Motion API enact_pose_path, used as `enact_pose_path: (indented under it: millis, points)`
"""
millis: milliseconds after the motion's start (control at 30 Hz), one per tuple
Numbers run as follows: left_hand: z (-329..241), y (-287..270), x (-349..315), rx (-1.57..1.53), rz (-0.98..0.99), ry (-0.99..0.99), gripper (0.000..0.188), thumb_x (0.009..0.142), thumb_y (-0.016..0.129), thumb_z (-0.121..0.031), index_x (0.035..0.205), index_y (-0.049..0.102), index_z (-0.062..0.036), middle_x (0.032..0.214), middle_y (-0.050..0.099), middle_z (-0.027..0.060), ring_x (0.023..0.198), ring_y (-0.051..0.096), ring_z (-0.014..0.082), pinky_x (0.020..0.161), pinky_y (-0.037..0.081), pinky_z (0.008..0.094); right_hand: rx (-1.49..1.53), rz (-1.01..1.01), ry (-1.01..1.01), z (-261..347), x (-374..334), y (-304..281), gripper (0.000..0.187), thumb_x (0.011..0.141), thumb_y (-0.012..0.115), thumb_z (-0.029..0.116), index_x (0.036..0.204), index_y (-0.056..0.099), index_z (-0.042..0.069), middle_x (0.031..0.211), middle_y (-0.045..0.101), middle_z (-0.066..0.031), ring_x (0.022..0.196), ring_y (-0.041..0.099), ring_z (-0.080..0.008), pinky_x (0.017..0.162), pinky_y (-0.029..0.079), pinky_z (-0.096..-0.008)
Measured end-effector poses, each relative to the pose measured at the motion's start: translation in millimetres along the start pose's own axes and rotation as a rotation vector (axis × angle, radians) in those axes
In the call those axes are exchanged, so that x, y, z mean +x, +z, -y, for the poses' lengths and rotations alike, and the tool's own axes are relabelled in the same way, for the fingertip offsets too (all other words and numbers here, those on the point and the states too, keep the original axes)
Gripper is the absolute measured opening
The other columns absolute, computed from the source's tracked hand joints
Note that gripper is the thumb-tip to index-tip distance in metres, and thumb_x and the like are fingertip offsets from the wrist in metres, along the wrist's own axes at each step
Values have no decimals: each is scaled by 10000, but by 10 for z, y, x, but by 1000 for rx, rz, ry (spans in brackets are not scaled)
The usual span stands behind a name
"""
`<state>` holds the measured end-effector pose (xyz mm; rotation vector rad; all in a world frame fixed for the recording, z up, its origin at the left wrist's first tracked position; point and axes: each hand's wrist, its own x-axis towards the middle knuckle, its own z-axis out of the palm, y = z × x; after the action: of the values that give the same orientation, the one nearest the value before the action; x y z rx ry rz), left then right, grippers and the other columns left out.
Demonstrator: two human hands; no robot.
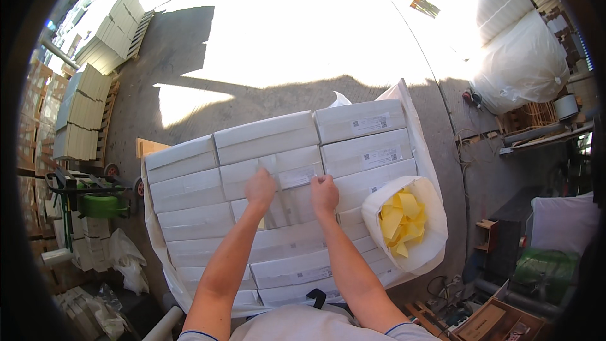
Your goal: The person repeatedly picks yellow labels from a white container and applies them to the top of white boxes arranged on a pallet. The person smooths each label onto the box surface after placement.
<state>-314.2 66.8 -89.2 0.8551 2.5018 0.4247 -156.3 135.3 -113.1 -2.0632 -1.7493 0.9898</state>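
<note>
White cardboard boxes [265,123] are stacked in rows before me, several with printed labels on their sides. Over the middle of the stack, my left hand [261,188] is at a box front, its fingers smeared by motion. A white label [298,177] lies on the box front between my hands. My right hand [324,194] is closed in a pinch beside the label's right edge; a small whitish bit shows at its fingertips, too small to name. At the right of the stack, a white bag [435,227] holds crumpled yellow paper strips [402,221].
White plastic sheeting [413,129] edges the stack. Pallets of stacked pale boxes [85,104] stand at the left, near a green wheeled machine [104,205]. Large plastic-wrapped bundles [521,63] are at the far right. An open box [499,322] and tools lie at the lower right.
</note>
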Motion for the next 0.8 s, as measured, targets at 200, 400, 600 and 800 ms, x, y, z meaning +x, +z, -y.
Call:
enact_pose_path:
  millis: [200, 400, 600, 800]
  points:
    - [14, 10, -30, -5, -12, 16, 215, 862, 517, -198, 953, 653, -58, 900, 685, 241, 880, 651, 448, 765, 505, 534, -38, 51, -5, -46, 67, -20, 384, 828, 668, 407, 975, 624, 55, 833, 690, -178, 807, 668, -383, 730, 511, -494]
    - [51, 17, -60, 9, -26, 16, 231, 891, 517, -237, 1010, 644, -85, 894, 688, 232, 881, 656, 434, 771, 503, 530, 901, 571, 281, 20, 244, -13, 327, 914, 622, 298, 1011, 623, -15, 923, 691, -154, 856, 687, -270, 732, 558, -379]
    - [54, -31, -128, 47, 23, -7, 289, 899, 560, -264, 1137, 636, -118, 924, 698, 185, 919, 654, 387, 819, 497, 491, 919, 924, 336, 357, 217, 95, 392, 953, 561, 302, 1102, 601, -59, 1104, 662, -197, 975, 672, -300, 866, 552, -387]
    - [133, -176, -321, -190, -104, 66, 320, 909, 548, -214, 1166, 606, -31, 774, 696, 136, 768, 665, 331, 742, 501, 437, 794, 1048, 313, 481, 170, 207, 622, 994, 438, 490, 1218, 539, -81, 1110, 666, -188, 999, 676, -268, 878, 551, -360]
